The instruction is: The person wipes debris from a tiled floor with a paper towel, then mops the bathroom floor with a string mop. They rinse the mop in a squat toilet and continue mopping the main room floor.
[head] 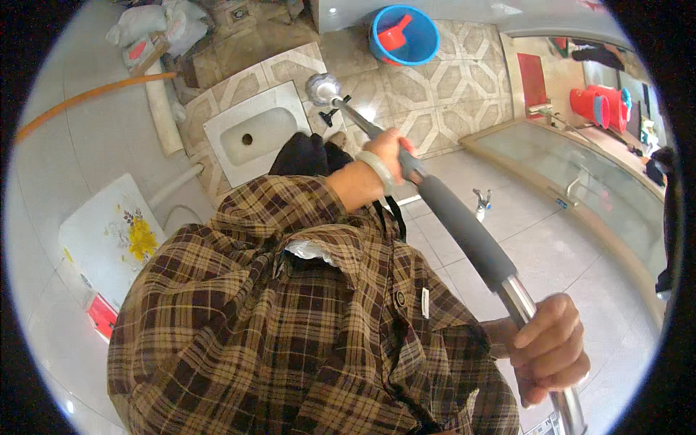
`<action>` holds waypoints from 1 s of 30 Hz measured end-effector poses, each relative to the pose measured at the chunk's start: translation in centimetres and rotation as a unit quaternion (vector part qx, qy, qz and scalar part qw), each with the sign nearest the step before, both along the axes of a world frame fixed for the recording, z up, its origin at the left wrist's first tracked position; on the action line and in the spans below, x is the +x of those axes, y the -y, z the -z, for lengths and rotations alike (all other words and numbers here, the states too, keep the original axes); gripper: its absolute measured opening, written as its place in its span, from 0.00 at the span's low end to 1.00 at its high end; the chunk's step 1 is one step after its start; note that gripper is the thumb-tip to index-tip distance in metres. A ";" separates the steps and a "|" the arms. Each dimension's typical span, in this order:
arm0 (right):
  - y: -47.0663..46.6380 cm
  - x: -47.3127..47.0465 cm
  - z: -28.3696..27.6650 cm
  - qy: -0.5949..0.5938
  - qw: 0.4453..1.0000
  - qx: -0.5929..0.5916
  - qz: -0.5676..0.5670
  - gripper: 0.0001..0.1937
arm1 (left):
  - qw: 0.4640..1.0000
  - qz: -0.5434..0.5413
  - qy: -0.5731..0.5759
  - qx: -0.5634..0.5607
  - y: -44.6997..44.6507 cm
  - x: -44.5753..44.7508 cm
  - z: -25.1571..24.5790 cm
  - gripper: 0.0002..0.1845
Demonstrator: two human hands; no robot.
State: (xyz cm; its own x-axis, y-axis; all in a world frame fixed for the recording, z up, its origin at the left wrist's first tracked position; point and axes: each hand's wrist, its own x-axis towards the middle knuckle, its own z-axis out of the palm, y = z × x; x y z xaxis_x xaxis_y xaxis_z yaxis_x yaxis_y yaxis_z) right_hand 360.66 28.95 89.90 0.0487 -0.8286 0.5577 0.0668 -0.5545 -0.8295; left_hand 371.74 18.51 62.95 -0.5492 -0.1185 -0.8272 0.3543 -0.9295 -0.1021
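A long metal pole with a dark grey foam sleeve [465, 231] crosses the view diagonally. My left hand [385, 155], with a pale bracelet at the wrist, is closed around the pole's grey upper fitting. Lower right, my right hand [549, 348] grips the bare metal below the foam. At the pole's far end, a round whitish head with a grey rim [323, 88] appears to be at the tiled floor, beside a white squat toilet [220, 144]. A small black T-shaped part [327, 117] lies near that head. Whether the head touches the floor is unclear.
A blue bucket [424, 51] holding a red dipper [394, 37] stands at the top. White bags [141, 24] and a pale pipe [163, 117] are upper left. A tap [481, 204] projects from the tiled wall. A glazed door [571, 168] with a handle is at right, near red buckets [606, 106].
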 end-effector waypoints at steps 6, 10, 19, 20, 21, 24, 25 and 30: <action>-1.6 -0.1 3.8 -0.072 0.969 0.035 0.232 0.26 | 0.991 0.043 0.093 0.082 -3.0 -5.8 -4.8 0.08; -0.6 0.7 9.2 -0.129 0.911 0.028 0.392 0.25 | 0.992 0.078 0.075 0.069 -3.6 -8.7 -6.2 0.09; -4.2 -4.9 11.9 0.029 0.818 0.114 0.563 0.14 | 0.958 0.271 -0.006 0.099 -10.2 -16.9 -8.7 0.12; -5.6 -5.8 11.1 0.026 0.814 0.111 0.570 0.13 | 0.953 0.278 -0.023 0.115 -11.3 -17.8 -8.9 0.12; -6.4 -6.4 10.5 0.033 0.794 0.131 0.592 0.13 | 0.948 0.285 -0.038 0.135 -12.1 -18.6 -9.3 0.12; -7.5 -5.7 9.2 -0.005 0.792 0.130 0.597 0.13 | 0.932 0.309 -0.088 0.166 -13.7 -18.1 -10.2 0.13; -7.2 -4.8 8.9 -0.011 0.796 0.116 0.594 0.13 | 0.925 0.324 -0.093 0.176 -13.5 -17.2 -10.2 0.14; -2.9 1.5 10.3 -0.034 0.807 0.159 0.567 0.11 | 0.911 0.344 -0.095 0.206 -9.1 -11.3 -7.2 0.13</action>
State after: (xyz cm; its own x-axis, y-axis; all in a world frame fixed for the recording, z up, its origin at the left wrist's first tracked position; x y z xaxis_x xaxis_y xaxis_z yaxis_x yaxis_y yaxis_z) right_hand 362.13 31.88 79.64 -0.8202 -0.4621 0.3371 -0.3871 0.0144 -0.9219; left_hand 360.39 27.66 70.11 -0.5150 0.6065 -0.6058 -0.3583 -0.7943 -0.4906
